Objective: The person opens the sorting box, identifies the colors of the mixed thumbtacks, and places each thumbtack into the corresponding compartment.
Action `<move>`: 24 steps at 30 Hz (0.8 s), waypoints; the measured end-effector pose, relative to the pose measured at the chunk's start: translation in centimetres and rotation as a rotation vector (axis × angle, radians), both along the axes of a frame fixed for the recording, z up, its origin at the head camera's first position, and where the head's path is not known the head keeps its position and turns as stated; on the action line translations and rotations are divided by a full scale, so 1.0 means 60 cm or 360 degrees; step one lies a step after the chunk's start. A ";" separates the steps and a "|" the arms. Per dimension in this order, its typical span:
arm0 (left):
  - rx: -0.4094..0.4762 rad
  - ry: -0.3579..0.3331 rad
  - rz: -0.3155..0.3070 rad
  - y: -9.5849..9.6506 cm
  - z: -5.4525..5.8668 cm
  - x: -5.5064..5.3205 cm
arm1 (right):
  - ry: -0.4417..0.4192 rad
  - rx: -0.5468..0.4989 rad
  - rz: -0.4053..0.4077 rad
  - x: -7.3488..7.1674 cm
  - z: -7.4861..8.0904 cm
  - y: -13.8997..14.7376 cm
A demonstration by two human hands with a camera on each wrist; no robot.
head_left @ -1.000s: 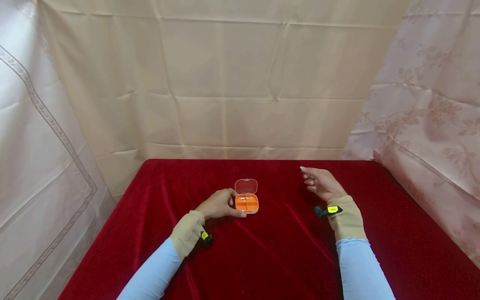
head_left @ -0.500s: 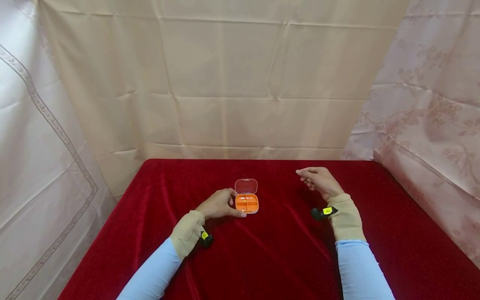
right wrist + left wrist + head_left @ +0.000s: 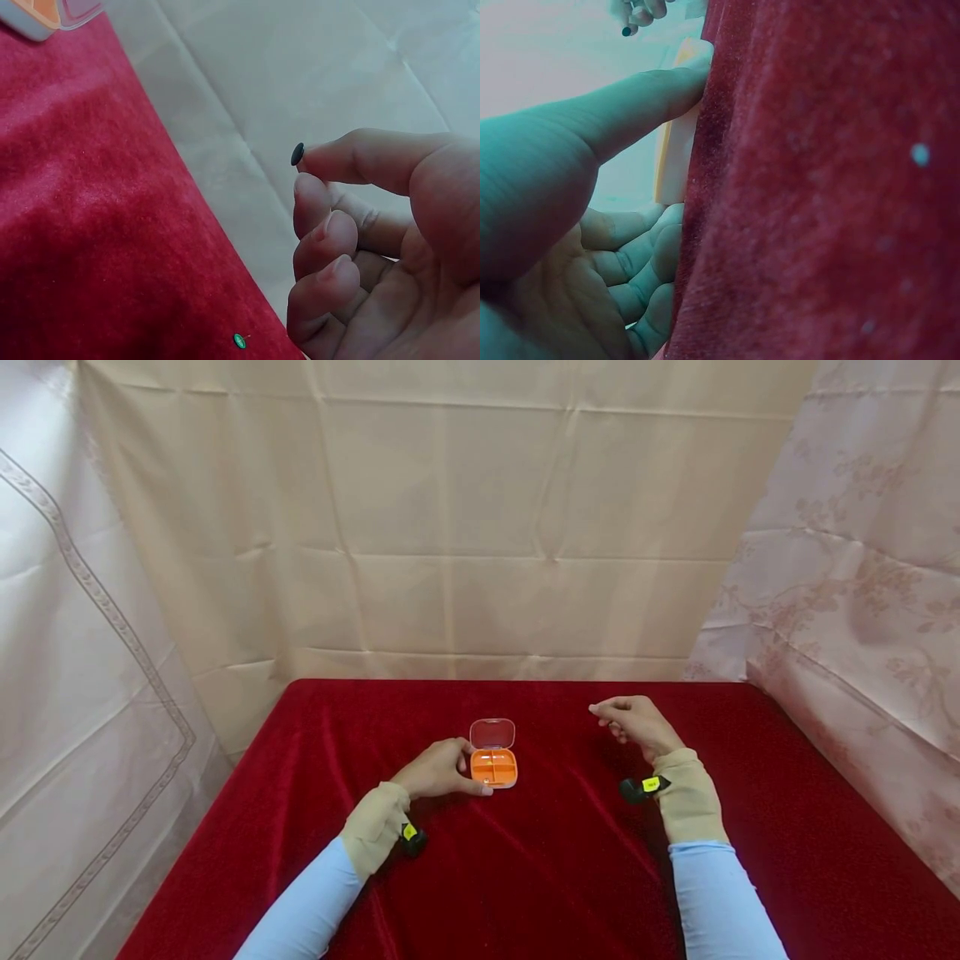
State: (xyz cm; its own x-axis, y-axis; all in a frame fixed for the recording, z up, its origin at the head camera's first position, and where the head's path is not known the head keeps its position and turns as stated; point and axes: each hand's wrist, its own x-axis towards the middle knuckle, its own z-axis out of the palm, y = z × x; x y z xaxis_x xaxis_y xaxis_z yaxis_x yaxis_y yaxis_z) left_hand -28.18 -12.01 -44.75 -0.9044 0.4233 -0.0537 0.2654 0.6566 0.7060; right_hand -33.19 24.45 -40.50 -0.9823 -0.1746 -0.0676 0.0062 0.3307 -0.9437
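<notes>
An orange pill organizer point(image 3: 494, 769) with divided compartments lies on the red cloth, its clear lid point(image 3: 492, 733) raised at the back. My left hand point(image 3: 441, 768) grips its left side, thumb in front and fingers behind; the left wrist view shows the thumb against the pale side wall of the box point(image 3: 676, 161). Tiny bits appear inside the compartments, too small to name. Off to the right, my right hand point(image 3: 637, 724) pinches a small dark oval disc point(image 3: 298, 154) between thumb and index finger, the other fingers curled.
Near the edge of the red cloth point(image 3: 97, 187) lies a small green oval piece point(image 3: 240, 340) with a thin pin-like part. Beige fabric point(image 3: 480, 527) hangs behind the table, patterned curtains point(image 3: 862, 568) at the sides.
My right hand has shifted slightly left and turned, so its fingertips point more toward the pill organizer's side. The left hand and the pill organizer have stayed in place.
</notes>
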 end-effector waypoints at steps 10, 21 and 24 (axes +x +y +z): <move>0.0001 0.0008 0.0003 0.000 0.000 0.001 | 0.0022 0.0039 0.0011 0.003 0.001 -0.010; 0.0006 0.0002 0.0010 0.001 0.001 0.003 | 0.0024 0.0100 0.0048 0.006 0.001 -0.015; 0.0009 0.0004 0.0010 0.001 0.001 0.003 | 0.0017 0.0094 0.0052 0.005 0.000 -0.018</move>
State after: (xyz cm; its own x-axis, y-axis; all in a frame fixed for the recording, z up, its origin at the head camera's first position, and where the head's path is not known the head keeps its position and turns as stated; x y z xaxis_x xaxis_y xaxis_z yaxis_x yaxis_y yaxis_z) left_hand -28.02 -11.97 -44.71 -0.9072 0.4179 -0.0492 0.2629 0.6542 0.7092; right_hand -32.88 23.34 -40.51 -0.9769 -0.2028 -0.0680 -0.0158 0.3857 -0.9225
